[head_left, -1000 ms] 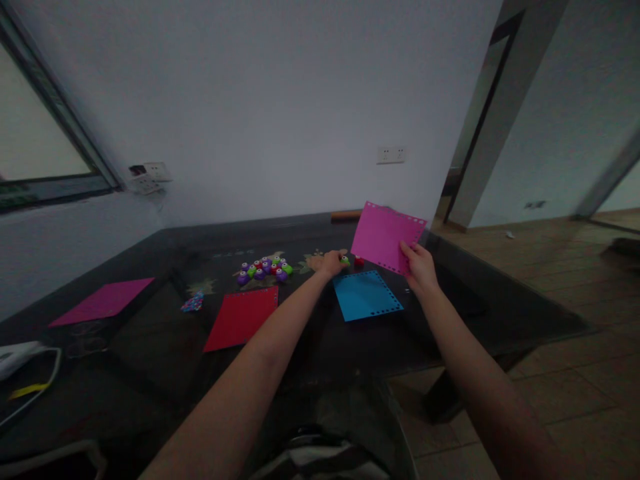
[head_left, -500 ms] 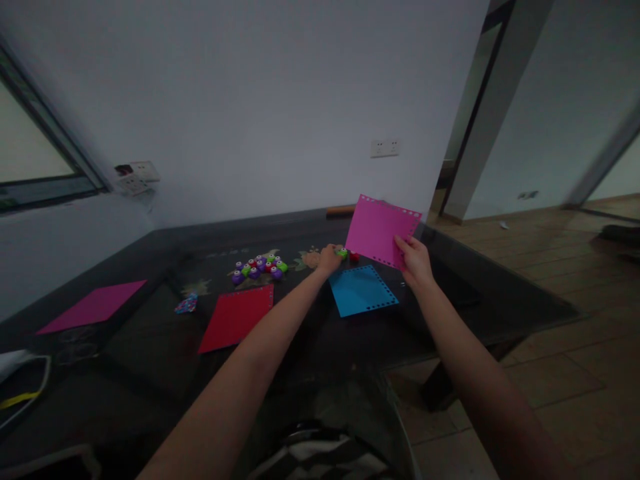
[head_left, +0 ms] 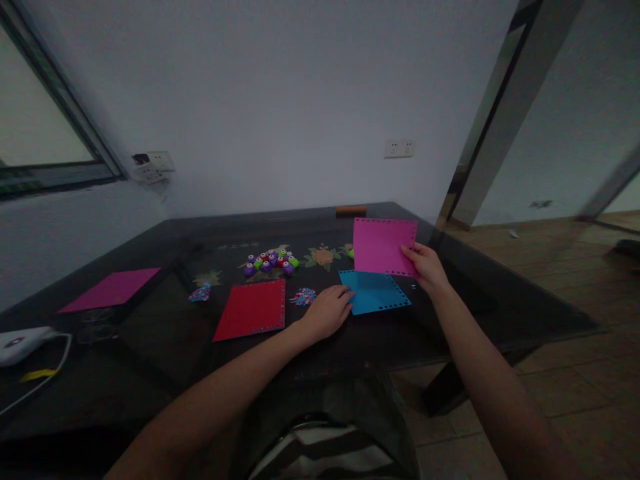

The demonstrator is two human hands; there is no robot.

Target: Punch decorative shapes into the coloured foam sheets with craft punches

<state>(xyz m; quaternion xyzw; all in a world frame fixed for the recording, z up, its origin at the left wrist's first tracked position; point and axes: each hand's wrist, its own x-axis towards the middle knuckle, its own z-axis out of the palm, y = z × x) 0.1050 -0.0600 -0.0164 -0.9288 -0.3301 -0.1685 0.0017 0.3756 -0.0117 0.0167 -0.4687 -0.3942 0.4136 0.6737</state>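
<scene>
My right hand (head_left: 425, 261) pinches the right side of a pink sheet (head_left: 383, 245) with a row of holes along its edges. The sheet is raised over the far part of a blue sheet (head_left: 375, 293), which also has edge holes. My left hand (head_left: 330, 310) lies with fingers stretched out at the blue sheet's left edge, fingertips touching it. Left of that hand is a small heap of pink, blue and white bits (head_left: 303, 297). Beyond it lies a red sheet (head_left: 253, 308) with holes on its edges. A green piece (head_left: 351, 254) is partly hidden behind the pink sheet.
Several purple, green and red round eye-like pieces (head_left: 270, 261) cluster behind the red sheet. Another heap of coloured bits (head_left: 201, 292) and a second pink sheet (head_left: 113, 290) lie left. A white device (head_left: 25, 345) with a cable sits at far left, a brown bar (head_left: 351, 211) at the back.
My left hand has drawn back from the green piece to the blue sheet's left edge. The pink sheet has been lowered and turned more level. The view has shifted slightly.
</scene>
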